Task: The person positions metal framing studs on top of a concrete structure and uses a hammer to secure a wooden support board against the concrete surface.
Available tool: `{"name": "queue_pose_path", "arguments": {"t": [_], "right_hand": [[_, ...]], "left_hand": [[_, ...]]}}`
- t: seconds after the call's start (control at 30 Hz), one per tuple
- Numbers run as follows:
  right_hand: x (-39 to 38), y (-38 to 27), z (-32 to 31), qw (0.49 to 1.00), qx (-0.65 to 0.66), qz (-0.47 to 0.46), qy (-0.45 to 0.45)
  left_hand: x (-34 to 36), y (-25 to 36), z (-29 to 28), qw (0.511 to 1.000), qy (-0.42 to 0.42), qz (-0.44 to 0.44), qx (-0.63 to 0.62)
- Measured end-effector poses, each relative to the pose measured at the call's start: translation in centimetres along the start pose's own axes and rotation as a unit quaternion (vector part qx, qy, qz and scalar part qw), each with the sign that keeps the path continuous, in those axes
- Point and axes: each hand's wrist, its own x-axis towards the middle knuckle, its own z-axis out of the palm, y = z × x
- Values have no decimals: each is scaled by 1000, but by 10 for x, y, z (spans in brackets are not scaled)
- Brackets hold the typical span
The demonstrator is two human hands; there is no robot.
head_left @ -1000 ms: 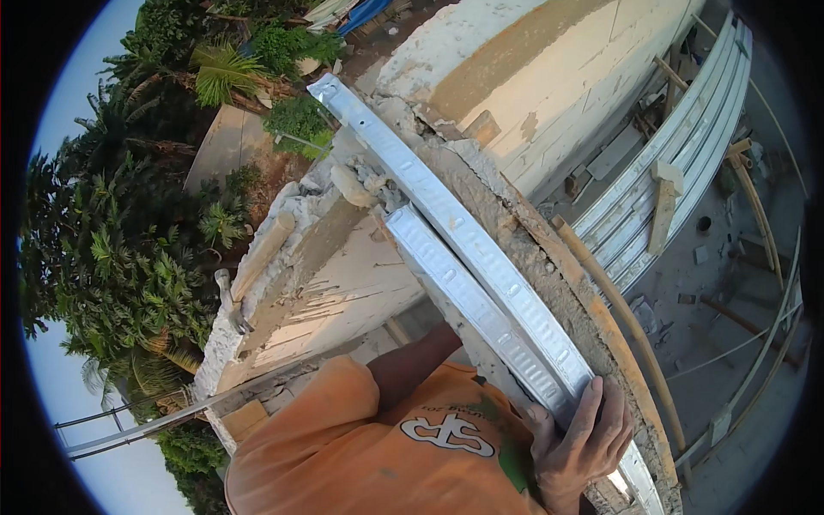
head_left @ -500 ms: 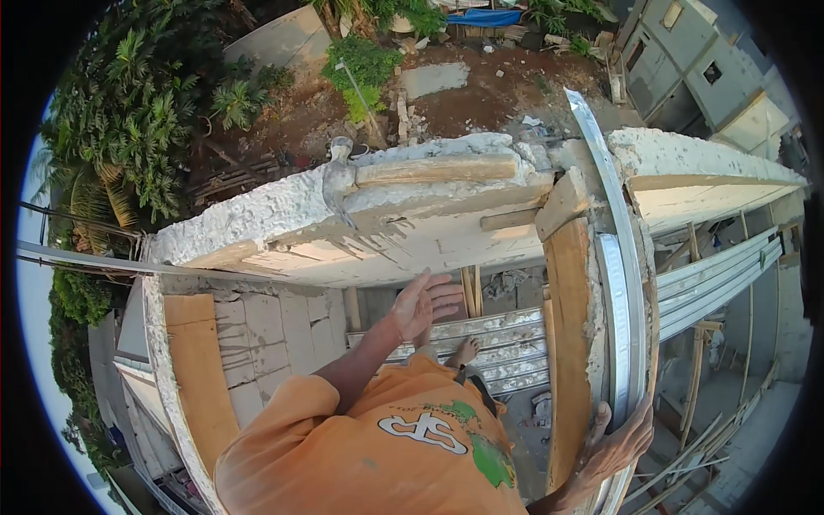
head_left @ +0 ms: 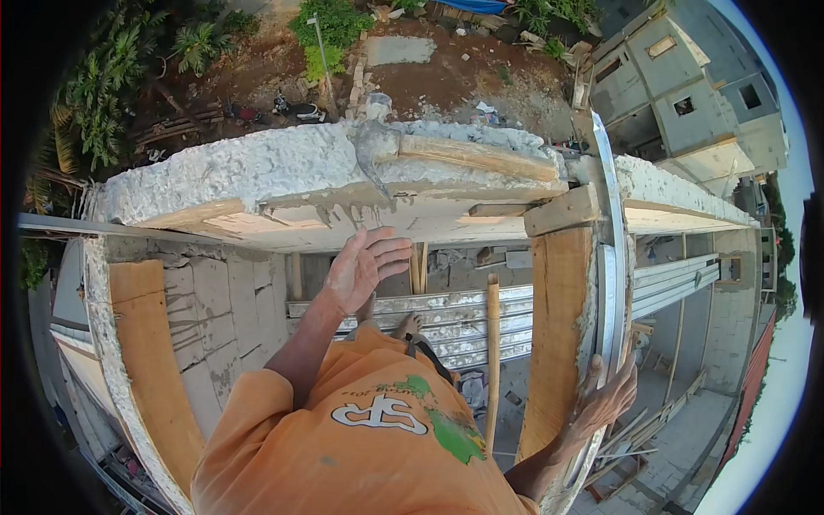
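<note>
My left hand (head_left: 365,266) is raised in the air with fingers spread, holding nothing. Just beyond it, a hammer (head_left: 472,156) lies on the rough top of the front wall, its wooden handle pointing right and its curved metal claw hanging over the near edge. On the right, my right hand (head_left: 605,396) is laid over a long silvery metal channel (head_left: 611,266) running lengthwise along the side wall's top. Its thumb is on one side and its fingers on the other, gripping it. A second, shorter metal piece (head_left: 603,300) lies alongside.
Mortar-topped walls (head_left: 232,167) surround me, with orange-brown boards (head_left: 142,326) on their inner sides. My feet stand on mortar-splashed metal planks (head_left: 463,318) below. An upright wooden pole (head_left: 493,369) rises beside them. The ground outside lies far down, with parked motorbikes (head_left: 300,109).
The view has turned, so the walls and hammer sit differently in the picture. My left hand stays raised and open, a little higher. My right hand remains on the metal channel.
</note>
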Motion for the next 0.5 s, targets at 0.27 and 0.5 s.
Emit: {"name": "queue_pose_path", "arguments": {"t": [0.27, 0.5], "right_hand": [[33, -72, -23, 991, 73, -112, 29], [86, -168, -38, 944, 186, -268, 46]], "left_hand": [[-11, 13, -34, 998, 40, 48, 15], [-22, 42, -37, 992, 38, 118, 39]]}}
